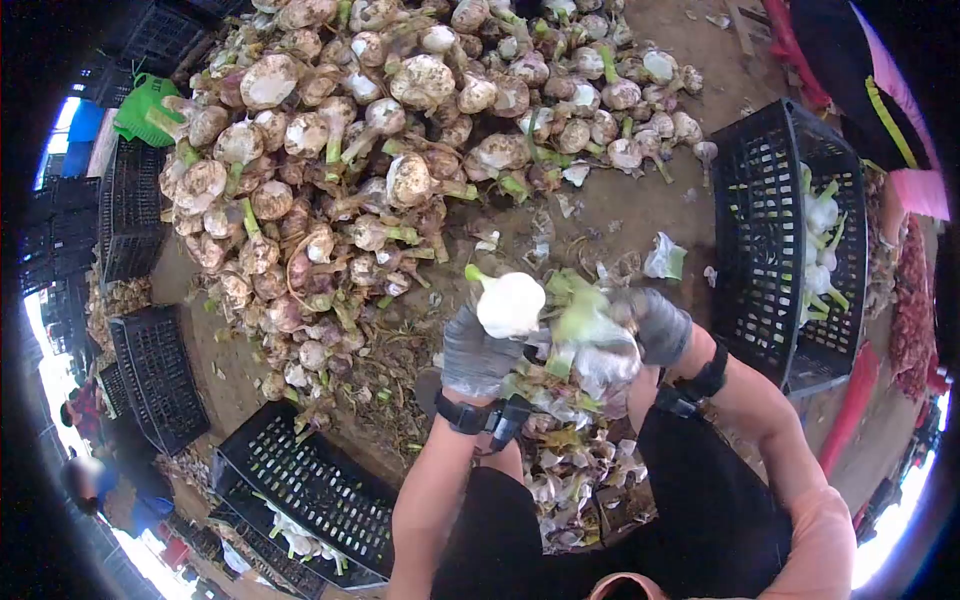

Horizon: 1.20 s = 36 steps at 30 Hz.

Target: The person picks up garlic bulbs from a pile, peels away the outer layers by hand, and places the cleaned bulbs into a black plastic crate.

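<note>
My left hand (478, 352), in a grey glove, is closed around a clean white garlic bulb (511, 304) with a short green stem pointing up and left. To its right, my right hand (660, 326), gloved as well, has its fingers closed at loose garlic husk (592, 335), pale green and papery and partly smeared by motion. Below both hands, between my legs, lies a heap of peeled-off garlic skins (575, 490).
A large pile of unpeeled, dirt-covered garlic (400, 90) spreads ahead and left. On the right stands a black crate (755, 230) with white bulbs inside. Another black crate (310, 480) sits lower left, near more white bulbs (300, 537). A green bag (147, 108) lies behind the pile.
</note>
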{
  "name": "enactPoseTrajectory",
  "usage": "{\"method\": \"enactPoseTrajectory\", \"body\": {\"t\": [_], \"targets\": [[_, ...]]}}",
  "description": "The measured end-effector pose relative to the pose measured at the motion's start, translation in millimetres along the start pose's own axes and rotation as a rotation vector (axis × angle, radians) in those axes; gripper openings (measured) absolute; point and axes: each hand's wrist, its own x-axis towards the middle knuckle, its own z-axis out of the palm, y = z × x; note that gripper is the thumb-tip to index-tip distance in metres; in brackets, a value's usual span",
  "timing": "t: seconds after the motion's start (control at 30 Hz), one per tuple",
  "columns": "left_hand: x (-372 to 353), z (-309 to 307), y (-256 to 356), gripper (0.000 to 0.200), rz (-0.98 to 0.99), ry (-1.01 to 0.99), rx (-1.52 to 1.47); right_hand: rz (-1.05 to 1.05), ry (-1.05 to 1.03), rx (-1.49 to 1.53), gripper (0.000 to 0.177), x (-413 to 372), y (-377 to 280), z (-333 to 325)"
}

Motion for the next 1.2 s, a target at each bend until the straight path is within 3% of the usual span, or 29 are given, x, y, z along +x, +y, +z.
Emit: {"method": "enactPoseTrajectory", "body": {"t": [0.07,0.1,0.17,0.23,0.33,0.43,0.5,0.53,0.6,0.7,0.73,0.77,0.8,0.87,0.9,0.93,0.97,1.0,1.03,1.07,1.1,1.13,1.17,1.2], "targets": [[-2.5,-11.6,5.3,0.039,-0.022,0.06,0.117,-0.108,-0.202,-0.375,0.034,-12.9,-8.4,-0.6],[-4.8,-15.2,6.1,0.038,-0.033,0.091,0.176,-0.222,-0.402,-0.602,0.037,-11.8,-12.4,-10.1],[-7.2,-20.7,3.9,0.04,0.03,0.165,0.25,-0.124,-0.486,-0.924,0.052,-5.4,-5.2,-15.5],[-7.6,-13.3,1.7,0.04,0.02,0.255,0.202,0.011,-0.176,-1.664,0.061,-3.1,-14.9,6.7],[-3.6,9.0,-16.3,0.04,-0.005,0.201,0.24,-0.32,0.164,-0.819,0.06,-0.7,-23.3,22.5],[-8.6,27.5,-36.6,0.05,0.072,0.064,0.959,-0.252,0.134,-0.404,0.056,-10.7,-26.4,31.2],[-11.1,31.0,-35.0,0.048,0.114,-0.034,1.006,-0.207,0.189,-0.118,0.054,-24.3,-27.2,9.0],[-10.4,25.4,-29.7,0.046,0.188,-0.001,1.045,-0.235,0.283,0.34,0.056,-40.8,-31.4,13.1],[-7.4,25.2,-11.7,0.048,0.444,0.1,1.2,-0.569,0.084,0.607,0.057,-66.9,-4.0,-73.3],[4.2,24.0,40.5,0.05,0.933,0.293,1.462,-0.789,-0.485,0.722,0.049,-90.6,-10.7,-86.1],[11.2,18.0,63.4,0.049,1.051,0.337,1.507,-0.755,-0.588,0.744,0.049,-97.8,-15.1,-85.0],[11.7,29.9,81.1,0.053,1.273,0.58,2.145,-0.71,-0.531,0.711,0.051,-95.8,-18.8,-79.1],[15.3,25.0,101.4,0.059,1.168,0.563,2.183,-0.662,-0.476,0.679,0.052,-93.2,-23.6,-71.5],[29.7,14.5,129.7,0.066,0.902,0.611,2.633,-0.543,-0.241,0.48,0.054,-90.3,-37.5,-42.2],[42.4,-7.8,145.5,0.064,0.762,0.533,2.597,-0.469,-0.117,0.302,0.055,-85.5,-45.2,-16.6],[43.0,-2.6,141.6,0.059,0.866,0.356,2.812,-0.379,-0.034,0.106,0.057,-75.9,-49.2,2.9],[44.6,1.8,137.8,0.056,0.811,0.474,2.705,-0.314,-0.018,-0.115,0.058,-62.0,-51.6,15.2],[45.7,1.7,132.5,0.055,0.843,0.45,2.47,-0.286,-0.05,-0.373,0.054,-39.1,-47.6,11.4],[46.7,-5.5,139.4,0.053,0.873,0.439,2.489,-0.372,-0.041,-0.687,0.057,-12.7,-41.6,5.8],[35.0,15.1,116.7,0.048,0.916,0.467,2.384,-0.219,-0.03,-0.608,0.058,4.7,-34.9,15.0],[22.8,35.7,94.0,0.043,0.961,0.489,2.277,-0.2,-0.008,-0.598,0.054,19.4,-25.5,21.4],[16.7,57.2,70.3,0.041,0.71,0.572,1.72,-0.178,0.002,-0.584,0.05,30.0,-18.0,28.0],[0.7,62.7,33.0,0.039,0.707,0.302,1.694,-0.267,0.073,-0.665,0.049,27.9,-19.1,38.4],[0.3,42.9,30.0,0.039,0.692,0.203,1.952,-0.345,0.127,-0.749,0.049,25.0,-22.0,54.5]]}}
